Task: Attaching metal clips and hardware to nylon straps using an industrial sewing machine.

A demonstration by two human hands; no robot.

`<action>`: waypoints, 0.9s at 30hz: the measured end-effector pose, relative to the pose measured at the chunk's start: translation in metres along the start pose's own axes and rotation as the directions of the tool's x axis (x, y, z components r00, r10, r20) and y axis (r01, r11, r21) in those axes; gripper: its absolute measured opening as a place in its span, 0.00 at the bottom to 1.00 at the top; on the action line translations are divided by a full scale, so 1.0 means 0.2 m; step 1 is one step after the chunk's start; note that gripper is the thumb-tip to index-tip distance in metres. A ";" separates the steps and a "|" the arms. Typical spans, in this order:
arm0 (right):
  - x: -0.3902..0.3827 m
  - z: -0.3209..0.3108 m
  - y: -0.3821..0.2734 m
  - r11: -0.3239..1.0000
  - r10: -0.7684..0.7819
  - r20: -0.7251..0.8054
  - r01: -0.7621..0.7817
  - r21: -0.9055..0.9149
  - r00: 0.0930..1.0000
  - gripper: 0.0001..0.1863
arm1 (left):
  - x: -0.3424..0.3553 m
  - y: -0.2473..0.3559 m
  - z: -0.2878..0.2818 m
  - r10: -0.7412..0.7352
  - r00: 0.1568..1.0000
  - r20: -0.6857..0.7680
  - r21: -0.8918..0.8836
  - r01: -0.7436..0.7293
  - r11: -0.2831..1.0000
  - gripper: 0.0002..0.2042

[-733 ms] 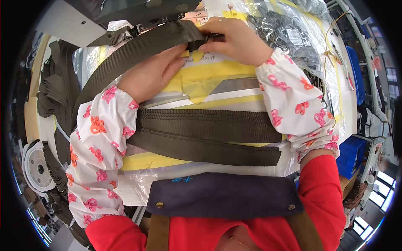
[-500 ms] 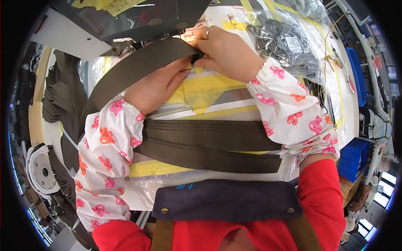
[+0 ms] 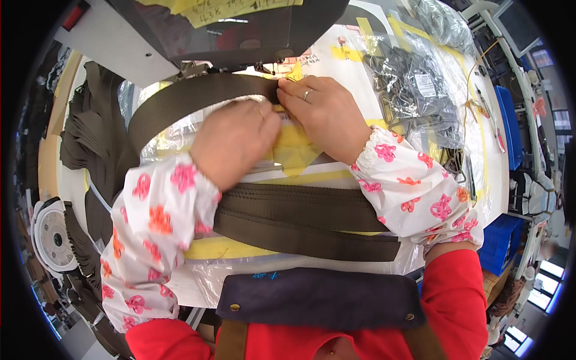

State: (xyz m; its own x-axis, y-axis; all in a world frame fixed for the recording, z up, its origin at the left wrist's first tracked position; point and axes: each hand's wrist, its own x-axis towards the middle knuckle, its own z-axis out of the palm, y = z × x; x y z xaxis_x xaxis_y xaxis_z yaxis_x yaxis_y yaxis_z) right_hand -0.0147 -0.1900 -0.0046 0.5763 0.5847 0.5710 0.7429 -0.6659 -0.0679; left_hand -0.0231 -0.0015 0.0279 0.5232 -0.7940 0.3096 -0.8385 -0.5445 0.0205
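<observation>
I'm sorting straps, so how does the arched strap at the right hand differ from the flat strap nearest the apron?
The arched strap rises in a strong curve; the flat strap lies with only a slight bend. The right hand holds the arched strap, while no hand is on the flat strap. The arched strap is nearer the machine, the flat strap nearer the apron. Both are wide, dark brown bands.

Dark olive-brown is shown by the curved strap point(image 3: 201, 90) and, below it, by the flat straps point(image 3: 300, 210). Below it too, white sleeve covers point(image 3: 139, 207) are patterned with pink and orange motifs; lower still, navy is shown by the apron bib point(image 3: 324, 297).
</observation>
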 end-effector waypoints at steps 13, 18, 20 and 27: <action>-0.03 -0.03 0.00 0.994 0.103 0.021 -0.102 -0.049 0.994 0.12 | -0.02 -0.14 0.05 0.050 0.998 -0.037 0.115 -0.046 0.992 0.18; -0.04 -0.03 0.03 0.991 0.049 0.056 -0.042 -0.125 0.997 0.12 | 0.00 -0.20 0.09 0.101 0.994 -0.047 0.059 -0.098 0.993 0.18; -0.02 -0.04 0.02 0.989 0.028 0.072 -0.017 -0.147 0.997 0.12 | 0.01 -0.22 0.10 0.118 0.990 -0.075 0.031 -0.116 0.993 0.19; -0.01 -0.03 0.02 0.987 0.031 0.010 -0.029 -0.156 0.999 0.11 | -0.01 -0.19 0.12 0.005 0.996 -0.089 -0.050 -0.010 0.999 0.16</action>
State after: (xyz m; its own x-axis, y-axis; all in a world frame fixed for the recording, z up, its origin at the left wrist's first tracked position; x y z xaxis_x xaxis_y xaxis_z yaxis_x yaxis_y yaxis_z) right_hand -0.0160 -0.1964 -0.0014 0.6026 0.5682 0.5603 0.6633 -0.7470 0.0442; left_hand 0.0111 0.0145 0.0028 0.5033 -0.7697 0.3928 -0.8500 -0.5227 0.0649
